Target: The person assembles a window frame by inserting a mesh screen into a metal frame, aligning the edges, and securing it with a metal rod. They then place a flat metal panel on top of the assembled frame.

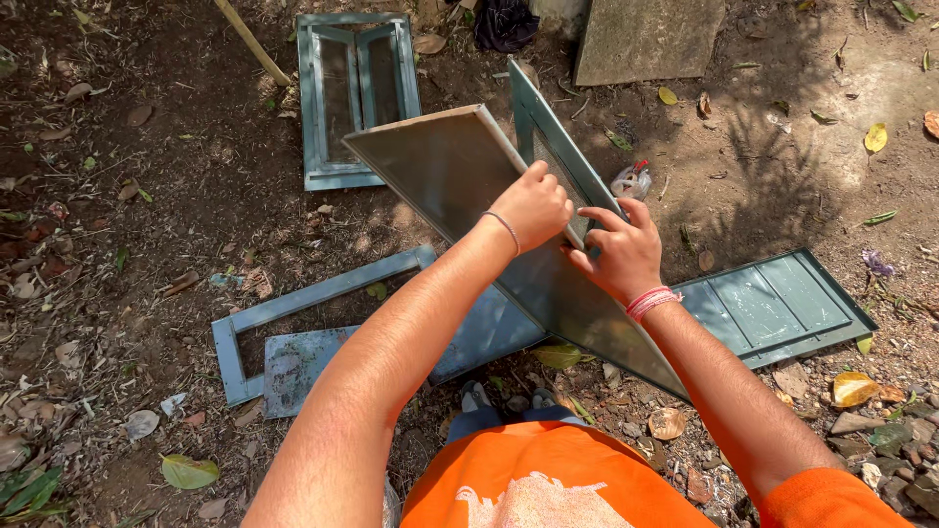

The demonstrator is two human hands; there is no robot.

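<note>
While the view looks down from a person's head over an orange shirt, both bare arms reach forward over dirt ground scattered with dry leaves. The left hand is curled closed over the upper edge of a flat grey-green panel, which tilts up off the ground and stretches away to the far left of that hand. A thin bracelet circles the left wrist. Just to the right, nearly touching it, the right hand rests on the same panel with fingers bent and partly spread, gripping its edge; a red and white band sits on that wrist. Behind the hands, a teal frame stands on edge against the panel. Beyond the left hand lies a teal double-pane window frame. Below the left forearm lies an open teal frame, and right of the right hand a teal panelled shutter lies flat.
</note>
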